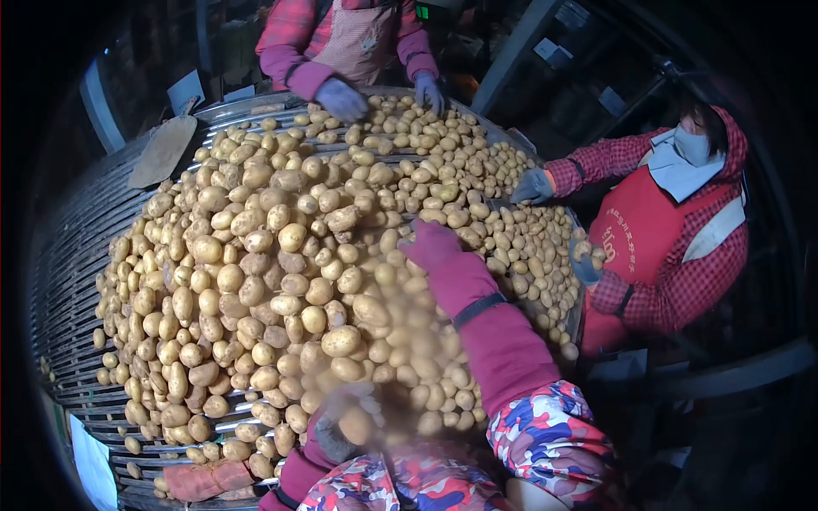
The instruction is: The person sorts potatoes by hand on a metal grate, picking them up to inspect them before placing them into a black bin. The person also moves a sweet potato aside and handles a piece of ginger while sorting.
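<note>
Potatoes (256,247) lie heaped in front of you, deepest to the left of your right hand (433,245) and thinning into a looser spread beyond it and along its right side. That hand reaches out over the slatted surface (81,264), its fingertips pointing left and down among the crop at the heap's edge; you cannot tell how far its fingers are open or whether they have hold of anything. Your left hand (339,433), gloved in grey, is drawn in close to your body at the near edge of the heap. Blur covers this part of the view, but its fingers appear to be curled around 1 round potato (356,425).

To the left of your left hand, a reddish bundle (204,479) rests on the slats beside loose potatoes. A flat board (164,152) lies at the far left of the heap. Across from you, 1 person (362,43) has 2 gloved hands at the far edge of the spread. On your right, another person (652,221) in a red apron reaches in with 1 gloved hand and holds small potatoes in the other.
</note>
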### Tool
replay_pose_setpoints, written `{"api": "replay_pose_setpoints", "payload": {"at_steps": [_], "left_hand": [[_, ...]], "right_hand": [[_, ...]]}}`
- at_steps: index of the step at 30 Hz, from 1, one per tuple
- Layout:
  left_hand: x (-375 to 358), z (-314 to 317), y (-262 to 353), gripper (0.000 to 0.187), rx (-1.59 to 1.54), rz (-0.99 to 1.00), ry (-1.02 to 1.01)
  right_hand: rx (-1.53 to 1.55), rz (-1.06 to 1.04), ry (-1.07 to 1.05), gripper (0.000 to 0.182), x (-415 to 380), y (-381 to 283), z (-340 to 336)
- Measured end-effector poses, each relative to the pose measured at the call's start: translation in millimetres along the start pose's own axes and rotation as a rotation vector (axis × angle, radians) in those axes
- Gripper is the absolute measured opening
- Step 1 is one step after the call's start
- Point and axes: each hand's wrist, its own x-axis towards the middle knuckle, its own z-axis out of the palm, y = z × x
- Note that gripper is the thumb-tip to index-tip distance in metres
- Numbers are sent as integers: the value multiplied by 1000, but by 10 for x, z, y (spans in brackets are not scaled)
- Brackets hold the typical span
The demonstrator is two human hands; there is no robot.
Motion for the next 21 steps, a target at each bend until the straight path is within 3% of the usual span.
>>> {"api": "replay_pose_setpoints", "payload": {"at_steps": [3, 7, 10, 12, 15, 17, 18, 20, 21], "left_hand": [[-2, -8, -14, 76, -4, 43, -15], [-21, -95, 9, 55, 33, 1, -69], [2, -131, -38, 56, -180, -7, -159], [40, -49, 15, 58, -184, -22, -122], [115, 185, 135, 67, -106, -58, -69], [119, 248, 156, 77, -14, -49, -84], [115, 233, 142, 77, -14, -54, -84], [30, 120, 76, 78, -110, -36, 28], [-9, 78, 65, 79, -162, -25, 84]], "right_hand": [[-114, 10, 90, 56, 49, 34, 204], [639, -53, -339, 63, -408, 162, 130], [439, -44, -352, 53, -819, 317, 75], [1115, -41, -247, 46, -1093, 410, 60], [1353, -151, -199, 46, -1469, 350, 193], [1884, 43, -699, 48, -1438, 280, 626], [1316, -392, -592, 53, -1748, -111, -59], [973, -624, -549, 50, -1643, -188, -116], [943, -573, -447, 47, -1514, -118, -73]]}}
